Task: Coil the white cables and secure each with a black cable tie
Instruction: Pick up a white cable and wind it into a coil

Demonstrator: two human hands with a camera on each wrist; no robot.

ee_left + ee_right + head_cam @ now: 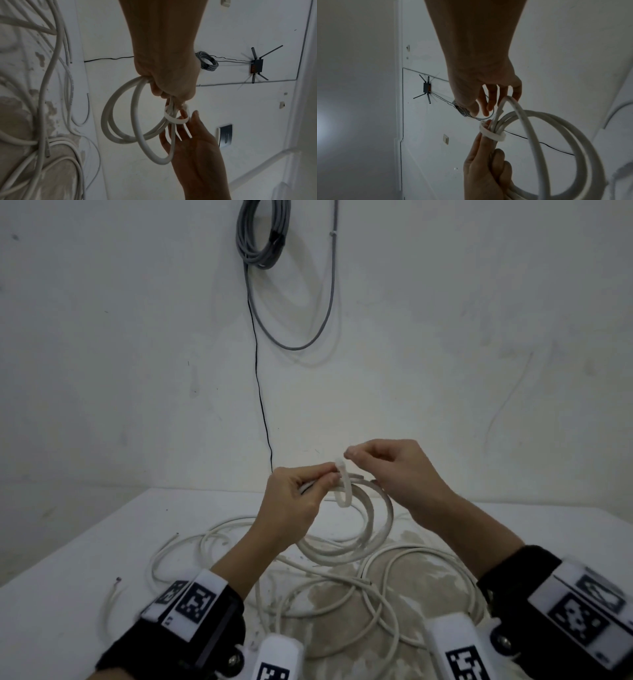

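Note:
My left hand (327,478) holds a coil of white cable (376,529) above the table and pinches a pale tie strap (346,487) that loops around the gathered turns. The strap looks white, not black. In the left wrist view the coil (109,121) hangs from the left hand's fingers (159,92), with the strap (176,120) a loose ring below them. My right hand (351,454) hovers just right of the strap's upper tip. In the right wrist view its fingers (489,102) are loosely curled above the strap (493,134) and nothing shows between them.
Several loose white cables (308,594) lie tangled on the white table (102,525) under my hands. A grey cable coil (260,234) and a thin black wire (260,392) hang on the wall behind. A black router (256,66) is mounted higher up.

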